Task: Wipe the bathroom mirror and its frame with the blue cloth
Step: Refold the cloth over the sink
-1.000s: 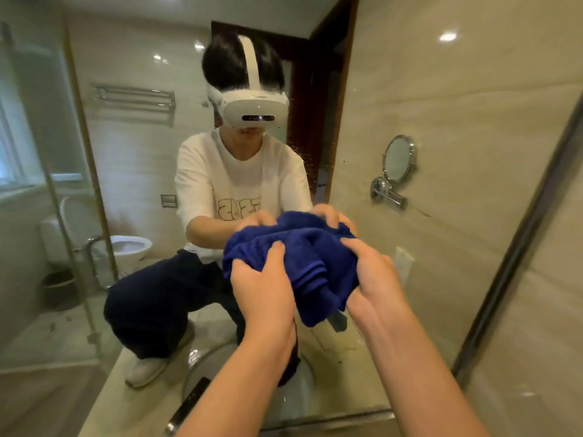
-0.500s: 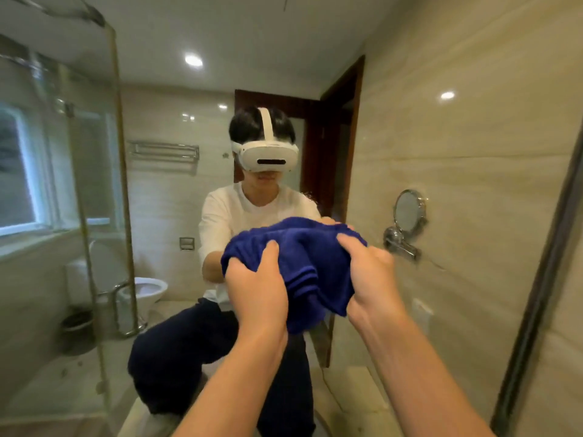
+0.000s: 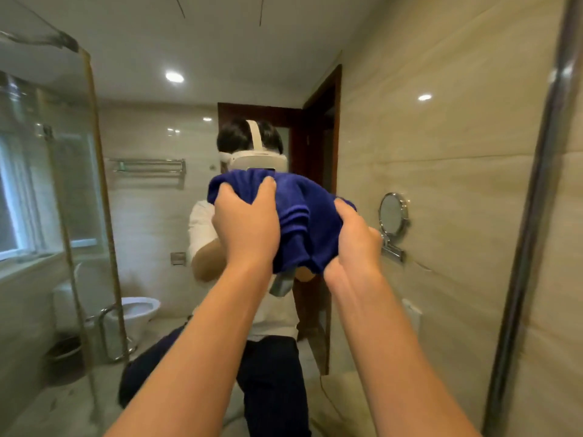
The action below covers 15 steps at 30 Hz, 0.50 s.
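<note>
Head view facing the bathroom mirror (image 3: pixel 426 127), whose glass fills most of the picture. The landmark is the blue cloth (image 3: pixel 303 222), bunched into a thick wad and held up against the glass at about the height of the reflected headset.

Left hand (image 3: pixel 246 225): on the left side of the cloth, fingers spread and curled over its upper edge, thumb tip pressed into the top fold; it grips the cloth. Right hand (image 3: pixel 353 244): on the right and lower side of the cloth, fingers curled round a gathered fold; it grips the cloth too. Both forearms rise from the bottom edge of the picture, a little apart.

Edges and open room: well to the right of the cloth runs the mirror frame (image 3: pixel 533 216), a dark metal strip, near upright and leaning slightly; the wall tile (image 3: pixel 564 279) lies beyond it. Between cloth and frame the glass is uncovered except for reflections. Above the cloth and to its left the glass is likewise open. The mirror's top, left and bottom edges cannot be made out.

Reflections: directly behind the cloth, the person in a white shirt, with the reflected hands partly showing beneath it. Just right of the cloth, a round shaving mirror (image 3: pixel 392 216) on a chrome arm. Left of the cloth, a towel rack (image 3: pixel 148 167); farther left and lower, a glass shower screen (image 3: pixel 63 197) and a toilet (image 3: pixel 138 310).
</note>
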Motion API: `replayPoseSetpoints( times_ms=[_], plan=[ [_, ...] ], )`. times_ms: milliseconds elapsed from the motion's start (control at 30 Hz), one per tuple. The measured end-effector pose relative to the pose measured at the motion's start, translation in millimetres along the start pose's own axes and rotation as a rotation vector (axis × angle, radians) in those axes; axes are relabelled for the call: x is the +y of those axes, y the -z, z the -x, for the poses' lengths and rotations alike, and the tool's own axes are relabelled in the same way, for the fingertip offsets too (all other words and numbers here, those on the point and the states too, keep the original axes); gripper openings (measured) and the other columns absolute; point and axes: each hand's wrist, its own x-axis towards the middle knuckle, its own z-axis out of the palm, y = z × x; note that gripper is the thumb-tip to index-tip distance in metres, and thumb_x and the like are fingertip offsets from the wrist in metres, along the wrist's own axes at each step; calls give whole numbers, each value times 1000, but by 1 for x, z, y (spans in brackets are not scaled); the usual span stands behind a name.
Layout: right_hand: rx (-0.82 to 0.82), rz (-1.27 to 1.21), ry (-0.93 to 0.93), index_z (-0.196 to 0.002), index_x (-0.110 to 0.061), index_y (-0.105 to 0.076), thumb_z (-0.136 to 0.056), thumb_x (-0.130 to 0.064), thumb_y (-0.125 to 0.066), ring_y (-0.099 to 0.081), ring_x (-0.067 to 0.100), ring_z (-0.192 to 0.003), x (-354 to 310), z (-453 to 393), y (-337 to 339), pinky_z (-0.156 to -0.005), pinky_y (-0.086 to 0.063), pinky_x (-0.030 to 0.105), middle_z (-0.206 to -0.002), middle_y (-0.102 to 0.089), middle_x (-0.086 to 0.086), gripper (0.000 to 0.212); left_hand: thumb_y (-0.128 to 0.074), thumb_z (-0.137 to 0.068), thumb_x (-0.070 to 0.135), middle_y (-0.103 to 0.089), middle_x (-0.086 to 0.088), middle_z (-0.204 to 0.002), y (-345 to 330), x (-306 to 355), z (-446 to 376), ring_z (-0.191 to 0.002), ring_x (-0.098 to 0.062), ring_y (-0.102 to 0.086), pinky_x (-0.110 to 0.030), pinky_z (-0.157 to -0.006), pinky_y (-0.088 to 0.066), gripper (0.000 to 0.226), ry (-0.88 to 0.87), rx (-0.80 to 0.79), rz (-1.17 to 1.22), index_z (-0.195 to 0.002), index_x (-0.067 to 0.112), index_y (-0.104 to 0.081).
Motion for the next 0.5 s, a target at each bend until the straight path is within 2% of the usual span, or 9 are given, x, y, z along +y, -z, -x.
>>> replayPoseSetpoints(
  times_ms=[67,200,267,367,500],
  plan=[
    [81,62,-15,-85,-12,-66,-90,-14,-68,-71,26,-83,14,1,38,-78,-59,41,-90,-74,8,5,-64,-92,32,-61,4,-107,-3,-29,37,-97,-14,-57,-23,-85,-42,29,39,-27,-67,-113,14,-56],
    [90,194,-12,-87,-13,-67,-91,-15,-67,-71,22,-77,10,-3,75,-71,-59,36,-79,-74,4,4,-65,-92,30,-60,8,-98,-11,-53,65,-100,-17,-60,-28,-85,-42,24,119,-71,-22,-109,16,-55],
    [46,203,84,-89,-8,-67,-91,-12,-66,-69,21,-73,-15,-19,67,-72,-57,37,-80,-72,7,5,-66,-91,29,-62,4,-101,-29,-37,53,-101,-19,-61,-30,-89,-45,24,129,-100,46,-108,15,-56],
    [16,219,242,-87,-5,-65,-90,-9,-66,-66,23,-69,-74,-55,42,-69,-56,38,-84,-69,12,5,-65,-92,29,-62,-3,-113,-67,6,31,-105,-20,-60,-36,-97,-49,33,119,-161,145,-117,11,-56],
    [-60,335,274,-97,-5,-71,-87,-15,-68,-73,26,-75,-122,-85,46,-57,-56,32,-85,-74,11,14,-63,-93,29,-56,2,-105,-104,33,32,-105,-20,-58,-35,-97,-48,22,68,-168,162,-106,16,-50]
  ],
)
